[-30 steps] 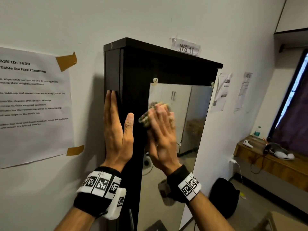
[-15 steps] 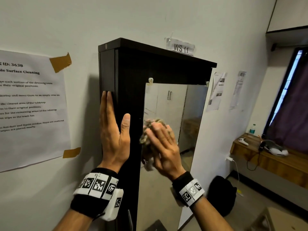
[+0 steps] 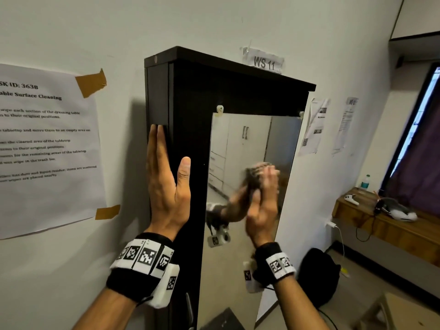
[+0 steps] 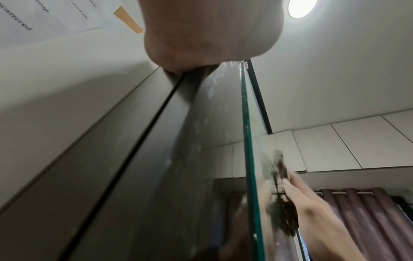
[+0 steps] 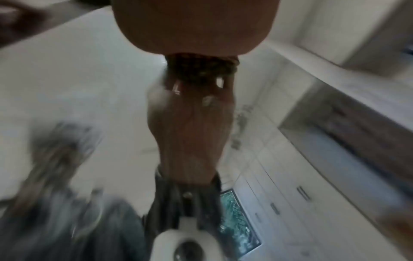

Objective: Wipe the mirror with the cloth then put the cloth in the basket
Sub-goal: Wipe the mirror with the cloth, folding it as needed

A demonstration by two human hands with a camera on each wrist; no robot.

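Note:
The mirror (image 3: pixel 247 144) is fixed to the front of a tall black cabinet (image 3: pixel 190 103) against the wall. My right hand (image 3: pixel 264 203) presses a brownish cloth (image 3: pixel 253 177) flat against the glass near its right edge, fingers stretched over it and blurred by motion. My left hand (image 3: pixel 166 186) lies flat on the cabinet's left front corner, fingers straight, thumb on the dark front. The left wrist view looks up the mirror's edge (image 4: pixel 245 141) at the cloth (image 4: pixel 283 211) under the right hand (image 4: pixel 317 211). In the right wrist view the cloth (image 5: pixel 201 68) sits under my palm. No basket is in view.
Printed sheets (image 3: pixel 47 144) are taped to the wall left of the cabinet, more papers (image 3: pixel 314 127) to its right. A wooden shelf (image 3: pixel 381 225) at the right carries a bottle (image 3: pixel 365 182) and controllers. A black bag (image 3: pixel 319 275) stands on the floor below.
My right hand has slid the cloth down and then rightward across the glass, from near the left edge towards the right edge. The left hand has stayed on the cabinet.

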